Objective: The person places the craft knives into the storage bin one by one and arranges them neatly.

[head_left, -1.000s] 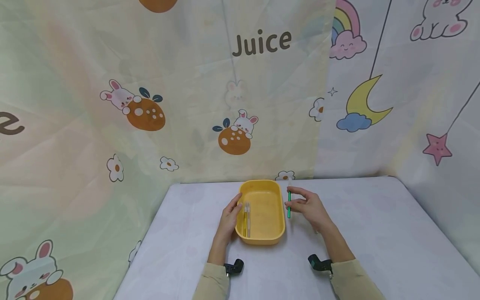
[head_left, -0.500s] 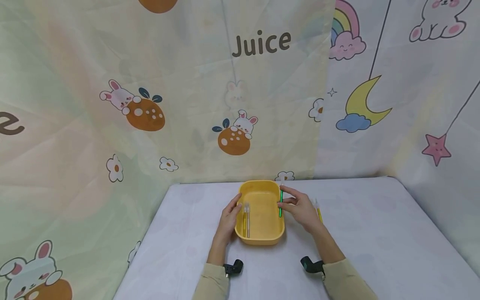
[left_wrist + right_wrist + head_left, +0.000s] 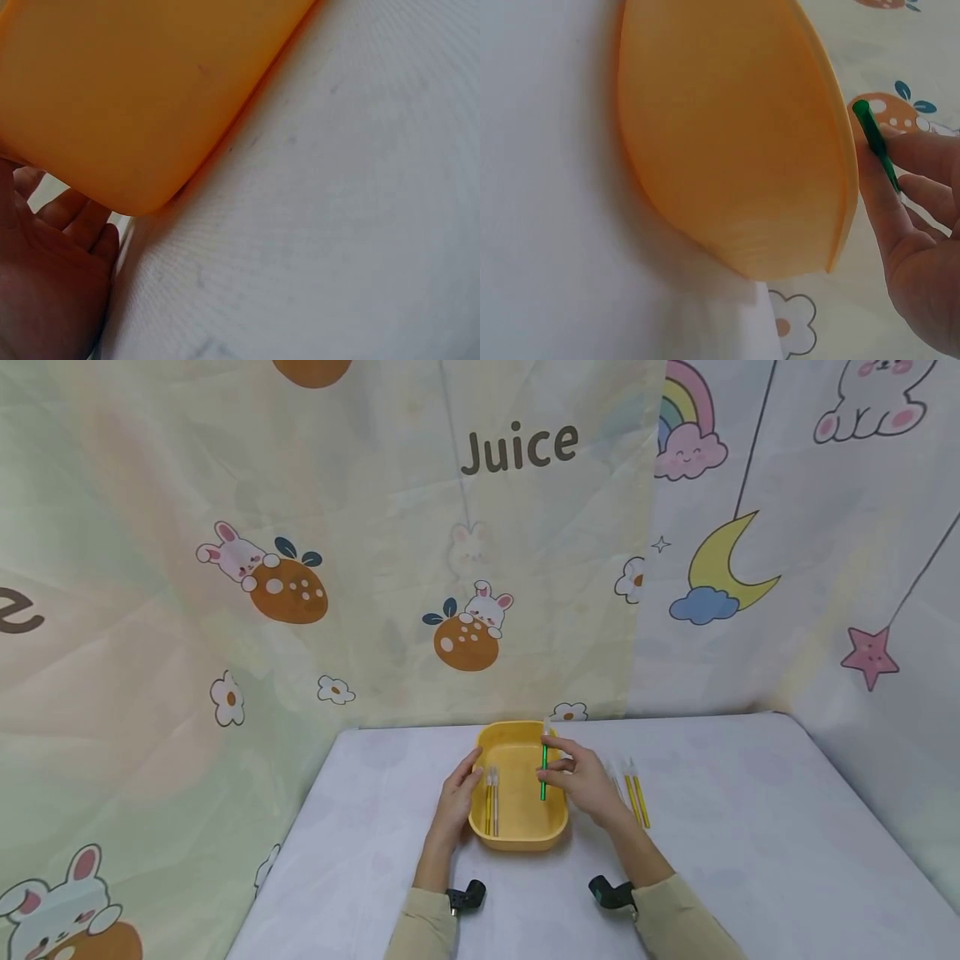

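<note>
My right hand [image 3: 585, 781] pinches a slim green pen-like stick [image 3: 543, 772] between thumb and fingers, upright with its pale, clear end at the top. It hangs over the right side of a yellow tray [image 3: 521, 839]. In the right wrist view the green stick [image 3: 871, 127] shows beside the tray's rim [image 3: 844, 150]. At the tray's left side, my left hand [image 3: 453, 797] grips the rim; its palm and fingers [image 3: 60, 255] show by the tray wall in the left wrist view. Inside the tray on the left lie a yellow stick [image 3: 488, 810] and a greyish one [image 3: 496, 810], side by side.
On the white table [image 3: 720, 827], right of the tray and partly behind my right hand, lie yellow pen-like sticks [image 3: 641, 802] and a paler one [image 3: 617, 785]. A printed curtain [image 3: 390, 635] hangs behind the table's far edge.
My right hand has moved left with the green stick, from beside the tray to over its right side. The sticks lying on the right have come into view. My left hand stays on the rim.
</note>
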### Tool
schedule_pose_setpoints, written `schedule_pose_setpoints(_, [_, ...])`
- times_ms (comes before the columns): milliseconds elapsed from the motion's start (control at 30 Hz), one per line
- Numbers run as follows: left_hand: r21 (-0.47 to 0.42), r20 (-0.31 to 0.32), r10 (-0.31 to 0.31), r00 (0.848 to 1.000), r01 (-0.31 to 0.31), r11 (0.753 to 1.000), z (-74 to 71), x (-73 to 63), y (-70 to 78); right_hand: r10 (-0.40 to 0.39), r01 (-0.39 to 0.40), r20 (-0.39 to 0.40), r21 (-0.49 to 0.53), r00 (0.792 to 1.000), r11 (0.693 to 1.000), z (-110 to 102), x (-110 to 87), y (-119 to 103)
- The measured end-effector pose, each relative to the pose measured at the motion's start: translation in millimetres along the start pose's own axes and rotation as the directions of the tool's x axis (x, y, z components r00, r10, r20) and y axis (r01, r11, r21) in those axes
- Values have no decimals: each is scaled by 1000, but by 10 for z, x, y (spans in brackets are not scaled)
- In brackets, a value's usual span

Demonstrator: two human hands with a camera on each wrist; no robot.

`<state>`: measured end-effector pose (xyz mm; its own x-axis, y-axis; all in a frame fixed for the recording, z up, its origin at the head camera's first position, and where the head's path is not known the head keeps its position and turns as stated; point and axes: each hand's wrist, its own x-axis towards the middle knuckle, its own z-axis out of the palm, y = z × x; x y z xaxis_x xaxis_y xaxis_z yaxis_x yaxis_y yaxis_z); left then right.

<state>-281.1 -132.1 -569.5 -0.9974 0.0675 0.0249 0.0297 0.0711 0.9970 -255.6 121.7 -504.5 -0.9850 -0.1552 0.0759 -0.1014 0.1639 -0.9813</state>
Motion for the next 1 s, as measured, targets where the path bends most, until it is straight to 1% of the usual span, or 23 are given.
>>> schedule_pose_setpoints(200, [-11, 5, 4, 1000, -4, 1000, -8, 6, -6, 10, -10, 5, -13, 1000, 1000, 121, 31, -44])
schedule_pose_setpoints(300, [-16, 7, -2, 1000, 2, 1000, -7, 15, -12, 6, -6, 1, -30, 1000, 1000, 173, 58, -29])
schedule_pose_setpoints(533, [-14, 16, -22, 1000, 22, 1000, -11, 39, -34, 1, -1, 19, -14, 1000, 1000, 256, 107, 22])
schedule_pose_setpoints(767, [-19, 19, -3, 1000, 3, 1000, -18, 38, -36, -8, 9, 19, -36, 1000, 999, 308, 106, -28])
schedule_pose_setpoints(1000, [-21, 23, -1, 1000, 1, 1000, -24, 39, -55, -39, 39, 11, -52, 999, 998, 382, 127, -63])
